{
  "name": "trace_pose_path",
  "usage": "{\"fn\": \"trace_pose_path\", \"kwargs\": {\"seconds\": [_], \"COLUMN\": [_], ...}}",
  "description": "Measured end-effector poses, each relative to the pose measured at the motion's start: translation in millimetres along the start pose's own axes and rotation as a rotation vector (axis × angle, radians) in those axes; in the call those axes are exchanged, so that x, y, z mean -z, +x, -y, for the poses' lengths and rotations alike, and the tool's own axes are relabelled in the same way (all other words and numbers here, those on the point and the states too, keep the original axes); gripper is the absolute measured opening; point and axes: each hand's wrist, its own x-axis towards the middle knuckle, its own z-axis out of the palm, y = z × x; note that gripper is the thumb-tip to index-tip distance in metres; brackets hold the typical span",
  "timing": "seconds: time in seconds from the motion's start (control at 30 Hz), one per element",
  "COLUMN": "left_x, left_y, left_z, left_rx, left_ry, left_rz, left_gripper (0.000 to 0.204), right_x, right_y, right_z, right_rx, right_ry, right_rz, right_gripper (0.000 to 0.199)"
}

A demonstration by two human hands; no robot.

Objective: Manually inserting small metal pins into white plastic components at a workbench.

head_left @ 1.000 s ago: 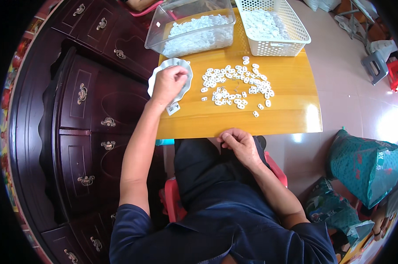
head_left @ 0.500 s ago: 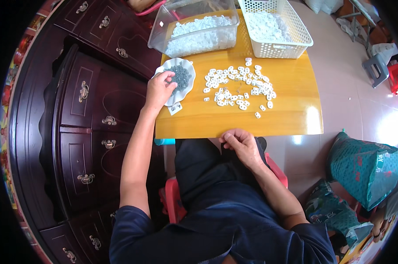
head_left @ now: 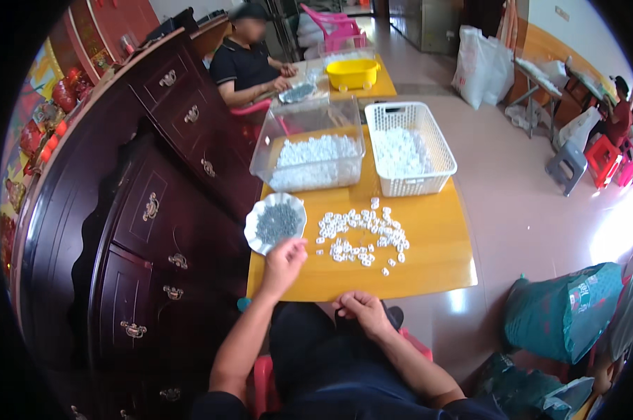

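My left hand [head_left: 286, 262] is just off the near right rim of a white scalloped dish [head_left: 252, 236], its thumb and fingers pinched together; anything between them is too small to make out. The dish holds a heap of small dark grey pieces [head_left: 277, 222]. At the table's near edge, my right hand [head_left: 364, 312] is closed with curled fingers, and their contents are hidden. Beyond it, many small white oval parts with dark spots [head_left: 369, 225] lie loosely scattered on the yellow wooden table [head_left: 435, 259].
A clear plastic bin [head_left: 306, 178] and a white perforated basket [head_left: 418, 185], both holding white parts, stand at the table's far side. Dark drawers [head_left: 148, 203] flank the left. Another person [head_left: 243, 66] sits beyond, near a yellow tub [head_left: 353, 74]. Teal bags [head_left: 565, 311] stand at right.
My left hand has left the grey pieces in the dish and come back toward me and to the right. The view has tilted up, showing more of the room. My right hand stays at the table edge.
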Motion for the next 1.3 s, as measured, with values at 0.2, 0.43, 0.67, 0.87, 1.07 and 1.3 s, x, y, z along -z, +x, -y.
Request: {"fn": "trace_pose_path", "kwargs": {"seconds": [0.2, 0.43, 0.67, 0.87, 1.07, 1.3], "left_x": [-46, -50, -48, -56, -53, -49], "left_y": [-60, -101, -129, -141, -153, -152], "left_z": [-52, -69, -82, -73, -66, -67], "left_rx": [-0.112, -0.157, -0.339, -0.366, -0.324, -0.396], "left_ry": [-0.130, -0.076, 0.149, 0.154, 0.109, 0.042], "left_rz": [-0.019, -0.167, -0.283, -0.322, -0.330, -0.301], "left_gripper": [0.028, 0.032, 0.028, 0.034, 0.037, 0.038], "right_x": [-7, -9, -13, -28, -28, -31], "right_y": [0, -11, -11, -13, -15, -19], "right_z": [6, -6, -19, -14, -24, -20], "right_rx": [-0.176, -0.196, -0.229, -0.263, -0.181, -0.060], "right_ry": [0.300, 0.343, 0.343, 0.320, 0.351, 0.433], "right_rz": [0.150, 0.226, 0.335, 0.238, 0.319, 0.334], "right_gripper": [0.032, 0.034, 0.028, 0.031, 0.025, 0.015]}}
